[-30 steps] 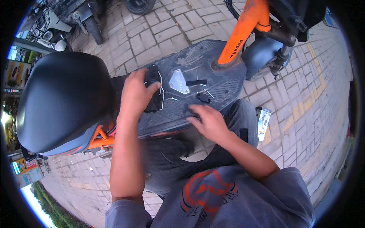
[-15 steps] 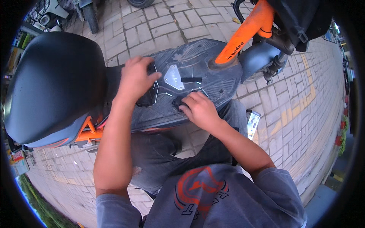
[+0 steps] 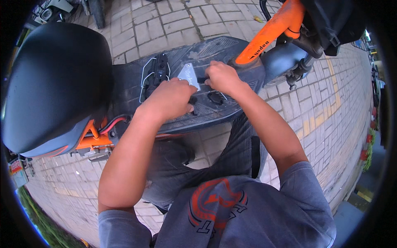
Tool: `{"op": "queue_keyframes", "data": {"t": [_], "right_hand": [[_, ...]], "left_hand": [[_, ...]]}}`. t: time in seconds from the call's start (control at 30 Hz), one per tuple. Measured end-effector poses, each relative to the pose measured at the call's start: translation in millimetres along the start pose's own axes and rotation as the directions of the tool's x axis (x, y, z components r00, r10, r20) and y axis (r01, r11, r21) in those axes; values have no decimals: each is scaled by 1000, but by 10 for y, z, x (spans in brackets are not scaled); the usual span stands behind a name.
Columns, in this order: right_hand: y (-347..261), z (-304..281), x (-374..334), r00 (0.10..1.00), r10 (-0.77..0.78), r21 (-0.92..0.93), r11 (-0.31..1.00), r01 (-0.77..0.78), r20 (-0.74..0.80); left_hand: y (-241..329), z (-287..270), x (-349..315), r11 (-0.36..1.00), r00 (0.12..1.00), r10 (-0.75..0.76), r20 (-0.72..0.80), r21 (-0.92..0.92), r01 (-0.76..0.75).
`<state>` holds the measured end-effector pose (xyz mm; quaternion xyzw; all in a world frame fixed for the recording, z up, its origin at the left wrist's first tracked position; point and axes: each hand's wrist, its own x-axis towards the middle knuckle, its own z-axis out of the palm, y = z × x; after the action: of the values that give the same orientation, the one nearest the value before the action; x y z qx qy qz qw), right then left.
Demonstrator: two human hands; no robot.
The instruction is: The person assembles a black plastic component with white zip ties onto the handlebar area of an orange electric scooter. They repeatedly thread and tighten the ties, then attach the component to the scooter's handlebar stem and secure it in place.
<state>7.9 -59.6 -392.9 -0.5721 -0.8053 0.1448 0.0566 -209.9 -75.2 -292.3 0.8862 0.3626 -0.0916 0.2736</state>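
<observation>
On the dark footboard (image 3: 136,74) of a scooter, my right hand (image 3: 223,77) pinches a short black strip (image 3: 202,79); its fingers hide most of the strip. Beside it, my left hand (image 3: 171,98) lies over the lower left of a silver, roughly triangular metal plate (image 3: 188,73). Its thumb stands apart from the fingers, with a dark gap between, and I see nothing clearly held there. A black bracket with bent wire arms (image 3: 160,68) sits left of the plate, behind my left hand. Below my right hand lies a small black part (image 3: 215,98), with a thin light rod near it.
The scooter's black seat (image 3: 58,87) rises at the left. An orange frame tube (image 3: 269,35) climbs at the upper right towards a black bag (image 3: 337,27). Brick paving (image 3: 314,107) surrounds the scooter, and other vehicles' wheels stand at the top.
My left hand has moved right, off the wire-armed bracket and over the metal plate. My right hand has left the small black part, gone up and right, and taken hold of the black strip.
</observation>
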Motion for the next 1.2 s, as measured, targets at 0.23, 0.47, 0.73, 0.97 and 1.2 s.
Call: {"op": "queue_keyframes", "data": {"t": [0.23,0.47,0.73,0.97,1.2], "right_hand": [[249,-367,144,979,155,431,880,-199,135],[311,-279,-91,942,313,62,945,-322,118],[-294,-260,-264,999,5,300,954,6,-36],[-905,118,121,990,-36,308,951,-7,134],[-970,-43,168,957,-121,311,950,34,265]], "left_hand": [[-177,-79,-39,995,982,-57,-180,-95,40],[-537,-189,-39,929,782,-363,-507,-265,259],[-821,-15,30,851,739,-523,-425,-312,422],[-871,-71,-16,842,809,-505,-301,-377,385],[-906,2,12,828,826,-509,-243,-400,393]]}}
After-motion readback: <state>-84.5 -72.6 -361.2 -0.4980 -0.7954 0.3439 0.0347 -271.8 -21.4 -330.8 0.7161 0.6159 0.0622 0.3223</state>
